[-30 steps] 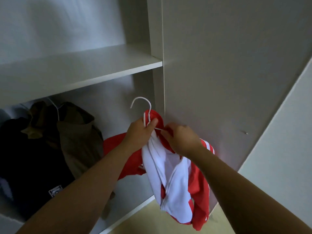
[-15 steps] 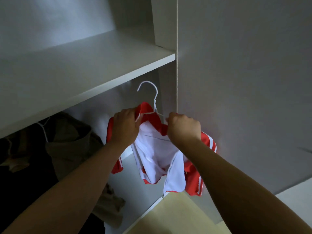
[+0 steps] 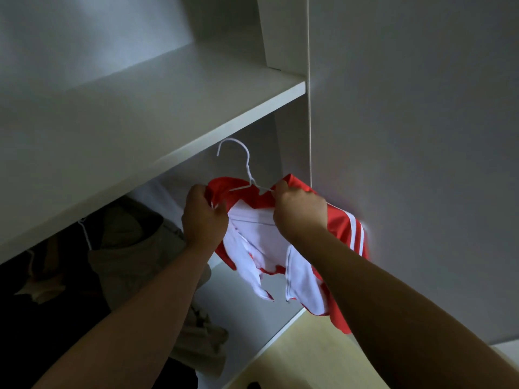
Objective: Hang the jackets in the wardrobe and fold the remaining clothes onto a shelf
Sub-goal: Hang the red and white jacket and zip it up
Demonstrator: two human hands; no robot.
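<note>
A red jacket [image 3: 345, 226] with a white lining and white sleeve stripes hangs on a white wire hanger [image 3: 247, 164], held up just under the wardrobe shelf [image 3: 157, 113]. My left hand [image 3: 203, 217] grips the jacket's left shoulder and the hanger end. My right hand [image 3: 299, 211] grips the right shoulder at the hanger's other arm. The hanger's hook points up and left, free of any rail; the rail itself is hidden by the shelf.
A khaki jacket [image 3: 132, 248] and a dark garment [image 3: 42, 318] hang at the left on white hangers. The grey wardrobe side panel [image 3: 407, 136] stands close on the right. Pale wooden floor [image 3: 303, 355] shows below.
Both hands have raised the jacket and hanger toward the underside of the shelf and spread the shoulders apart. The view has tilted up and closer to the wardrobe.
</note>
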